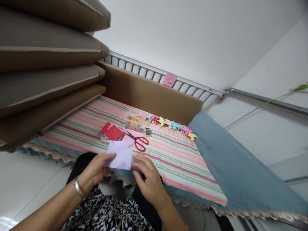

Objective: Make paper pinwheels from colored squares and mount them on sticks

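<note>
Your L hand (pixel 98 165) pinched the lilac sheet (pixel 122 155) by its left side, thumb on top, over the striped cloth's (pixel 173 166) near edge. Sheet was prob. v. light, thin, easily creased, weakest at corner slits; best held mid-edge, btwn slits. Red-handled scissors (pixel 140 139) lay just beyond, right. Your R hand (pixel 149 179), fingers apart, held nothing; touching sheet or not, couldn't tell. Pinwheels (pixel 175 125) lay far right.

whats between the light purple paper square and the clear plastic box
In the head view: a pink paper sheet, with the blades of the red-handled metal scissors across it.
</note>
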The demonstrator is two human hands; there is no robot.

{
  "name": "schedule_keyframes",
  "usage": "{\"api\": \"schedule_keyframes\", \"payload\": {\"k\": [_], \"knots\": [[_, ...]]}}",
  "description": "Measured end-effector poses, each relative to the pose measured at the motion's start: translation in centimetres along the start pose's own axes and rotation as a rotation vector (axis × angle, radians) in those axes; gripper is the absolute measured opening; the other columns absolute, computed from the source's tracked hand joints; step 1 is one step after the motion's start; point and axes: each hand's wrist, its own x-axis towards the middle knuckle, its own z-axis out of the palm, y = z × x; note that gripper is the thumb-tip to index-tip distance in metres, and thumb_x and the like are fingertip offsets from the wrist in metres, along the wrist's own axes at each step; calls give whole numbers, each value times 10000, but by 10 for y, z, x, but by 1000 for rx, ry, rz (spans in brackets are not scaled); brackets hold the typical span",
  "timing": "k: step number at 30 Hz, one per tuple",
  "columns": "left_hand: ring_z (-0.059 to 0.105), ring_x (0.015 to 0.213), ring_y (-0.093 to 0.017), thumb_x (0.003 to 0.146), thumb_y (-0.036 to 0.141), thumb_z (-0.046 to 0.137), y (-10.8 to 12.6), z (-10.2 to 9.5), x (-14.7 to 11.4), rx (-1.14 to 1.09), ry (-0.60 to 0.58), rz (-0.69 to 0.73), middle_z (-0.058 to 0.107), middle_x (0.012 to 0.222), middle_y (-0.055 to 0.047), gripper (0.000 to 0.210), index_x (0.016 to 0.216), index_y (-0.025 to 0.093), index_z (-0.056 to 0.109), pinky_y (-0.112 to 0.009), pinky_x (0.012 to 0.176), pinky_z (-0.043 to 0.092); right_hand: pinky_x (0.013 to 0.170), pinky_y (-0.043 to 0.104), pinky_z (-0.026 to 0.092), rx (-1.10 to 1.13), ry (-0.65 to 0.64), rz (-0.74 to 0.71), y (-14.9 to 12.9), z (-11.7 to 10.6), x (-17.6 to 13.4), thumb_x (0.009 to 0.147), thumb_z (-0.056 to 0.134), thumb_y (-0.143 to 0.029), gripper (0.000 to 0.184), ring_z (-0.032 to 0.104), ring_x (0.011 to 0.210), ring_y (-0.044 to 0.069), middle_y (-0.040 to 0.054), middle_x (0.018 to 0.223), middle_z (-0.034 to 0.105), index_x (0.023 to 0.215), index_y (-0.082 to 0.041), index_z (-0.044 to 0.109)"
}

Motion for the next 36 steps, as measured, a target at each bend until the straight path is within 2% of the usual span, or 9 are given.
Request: {"api": "schedule_keyframes", "payload": {"k": [2, 5, 10, 17, 20, 26, 30, 33, 36], "knots": [[649, 627, -181, 738, 118, 681, 2, 3, -2, 11, 7, -2, 724, 755, -102, 128, 857, 71, 676, -237, 482, 522, 1063, 450, 402, -8, -12, 51, 4, 6, -9, 803, 563, -78, 372, 455, 1279, 239, 102, 1301, 549, 1144, -222, 593], [652, 634, -179, 752, 118, 671, 3, 7, -5, 18, -14, -1, 726, 770, -103, 128, 872, 74, 677, -237, 503, 536, 1109, 485, 345, -44, -28, 36, 8, 18, -17, 759, 548, -32, 497, 336, 1371, 257, 109, 1413, 440, 1218, -221, 544], [637, 603, -157, 770, 108, 653, 3, 11, -10, 41, -16, -10, 722, 759, -99, 123, 883, 74, 687, -216, 487, 533, 1110, 505, 336, -95, 19, -24, 15, 32, -13, 744, 544, -10, 510, 280, 1399, 273, 125, 1457, 368, 1213, -211, 551], [620, 595, -148, 744, 135, 692, 0, 9, -9, 48, -54, 5, 709, 752, -89, 128, 863, 88, 696, -211, 483, 527, 1053, 482, 402, -89, 186, -103, 16, 42, -2, 770, 510, -20, 299, 405, 1311, 257, 115, 1284, 538, 950, -203, 663], [627, 623, -152, 711, 166, 733, -1, 10, -11, 15, -87, 8, 709, 773, -66, 171, 872, 120, 704, -215, 497, 526, 1026, 469, 427, -100, 214, -109, 14, 43, -2, 809, 507, -44, 258, 443, 1276, 248, 113, 1247, 568, 915, -206, 678], [620, 611, -153, 648, 227, 781, -4, 10, -13, 83, -124, 5, 709, 723, -61, 251, 855, 104, 708, -230, 548, 505, 1036, 492, 398, -145, 153, -125, 8, 42, -5, 824, 534, -71, 242, 465, 1226, 253, 109, 1224, 581, 934, -219, 691], [590, 566, -158, 614, 264, 785, -10, 6, -6, 177, -79, 63, 704, 686, -69, 293, 826, 82, 698, -256, 539, 469, 1043, 488, 374, -114, 106, -107, 1, 42, -4, 829, 552, -117, 212, 492, 1165, 258, 105, 1188, 590, 959, -215, 687], [576, 560, -157, 580, 275, 796, -12, 5, -3, 218, -46, 123, 699, 670, -63, 326, 813, 70, 695, -257, 545, 443, 983, 456, 412, -62, 74, -49, -6, 40, -3, 865, 517, -147, 218, 526, 1065, 244, 104, 1106, 616, 991, -203, 686], [579, 588, -166, 555, 283, 803, -12, 8, -5, 254, -32, 177, 700, 680, -51, 347, 814, 79, 694, -265, 580, 440, 860, 380, 460, 27, 32, 79, -12, 37, 0, 877, 520, -148, 204, 559, 942, 220, 87, 986, 645, 963, -193, 699]]}}
